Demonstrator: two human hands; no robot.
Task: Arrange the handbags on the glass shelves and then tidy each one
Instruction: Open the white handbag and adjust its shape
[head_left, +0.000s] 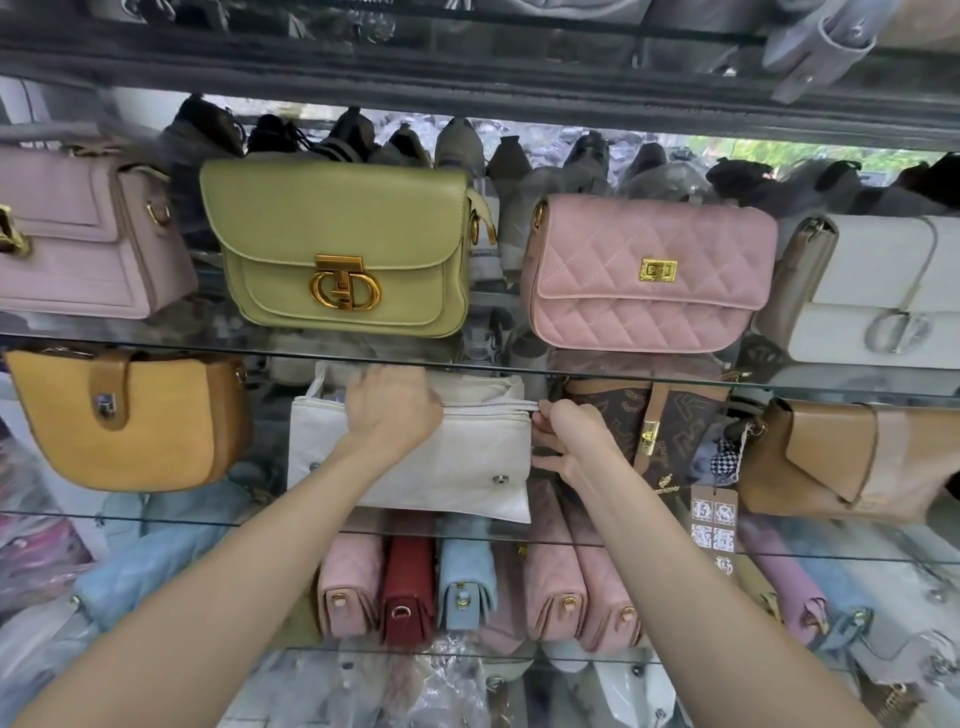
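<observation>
Both on white bag (457, 462), middle glass shelf (156, 512): left hand (392, 410) curled over top edge, right hand (569, 441) pinching zipper end. Flanked by mustard bag (130, 421), brown monogram bag (675, 431). Four bags above

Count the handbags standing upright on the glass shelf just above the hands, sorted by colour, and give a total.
Lilac: 1, the lilac bag
Green: 1, the green bag
Pink: 1, the quilted pink bag
White: 1, the white bag, partly cut off at the frame edge
Total: 4
</observation>
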